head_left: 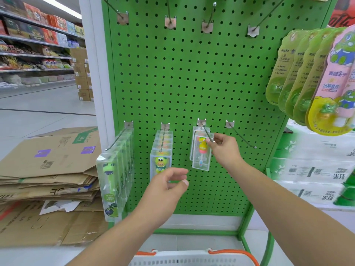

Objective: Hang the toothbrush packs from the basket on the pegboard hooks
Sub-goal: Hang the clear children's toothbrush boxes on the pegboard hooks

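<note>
The orange toothbrush pack (201,152) hangs upright near the tip of the third lower hook (208,134), long axis vertical. The right hand (223,145), just right of it, pinches its top corner; the left hand (166,186), lower-left, hovers loosely curled and empty.

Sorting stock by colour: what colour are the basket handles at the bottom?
Orange. The basket handles show best in the head view, arching over the white basket.

I'm in a shop, a supermarket aisle. A green pegboard (192,73) in front of me carries metal hooks (241,136) hung with boxed toothbrush packs (113,181). To my left run long shelves of packaged goods (38,45), with flattened cardboard cartons (48,169) stacked on the tiled floor.
</note>
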